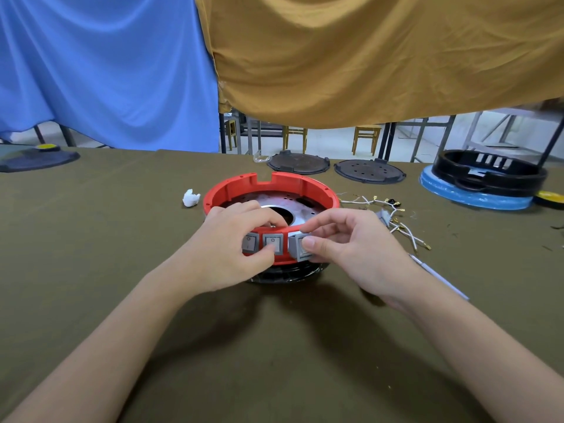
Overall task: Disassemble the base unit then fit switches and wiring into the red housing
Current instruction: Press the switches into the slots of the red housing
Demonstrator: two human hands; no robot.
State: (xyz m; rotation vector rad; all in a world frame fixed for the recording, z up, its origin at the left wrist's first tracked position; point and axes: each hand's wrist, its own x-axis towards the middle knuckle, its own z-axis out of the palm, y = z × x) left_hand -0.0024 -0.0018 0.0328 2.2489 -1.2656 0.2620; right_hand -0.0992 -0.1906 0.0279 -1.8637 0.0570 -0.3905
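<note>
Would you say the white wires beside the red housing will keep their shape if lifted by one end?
Probably not: the wires lie in loose curves on the cloth, so they look floppy. Being thin, they seem light. Their metal terminals could snag one another.

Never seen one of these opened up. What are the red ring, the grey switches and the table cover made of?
Red housing: likely moulded plastic, with a smooth, even colour and crisp notches. Grey switches: also plastic by the look, matt, with printed marks. Table cover: olive woven cloth, dull, slightly creased. The plate inside the ring looks like shiny metal.

"O" and "I" marks on the two grey switches [262, 243] in the red housing [232, 185].
</note>
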